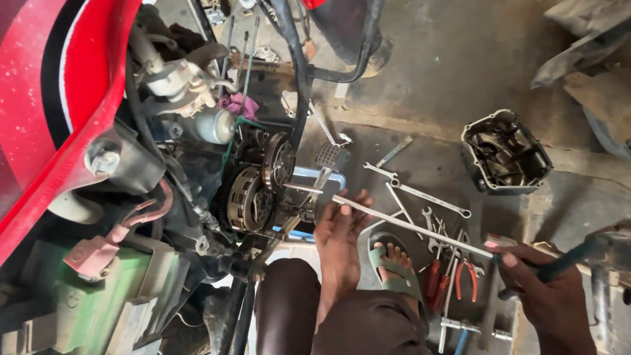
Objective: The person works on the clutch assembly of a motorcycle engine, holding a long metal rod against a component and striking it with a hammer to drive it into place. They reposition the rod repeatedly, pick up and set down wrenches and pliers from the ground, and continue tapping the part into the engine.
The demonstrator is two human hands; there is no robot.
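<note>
Far left: red motorcycle bodywork (62,98) with a black and white stripe, running down across the view. Below it, a green boxy part (79,296) and a pink connector (98,250). Right of these, the opened engine side with the round, ribbed clutch assembly (250,197) exposed, a smaller toothed disc (279,161) just above it. Behind the clutch, a blue-rimmed tray (315,181) on the floor.

Centre: left hand (338,233) flat and open, fingers spread, fingertips steadying a long metal rod (407,227) that runs from the clutch out to the right. Beneath it, a foot in a green sandal (394,266).

On the oily concrete floor (427,79), loose spanners (430,200), red-handled pliers (465,279) and screwdrivers scattered just beside the foot.

Right: right hand (549,286) closed tight around the dark handle at the rod's far end. Above it, well apart, a black engine cover (506,151) lying open side up.
</note>
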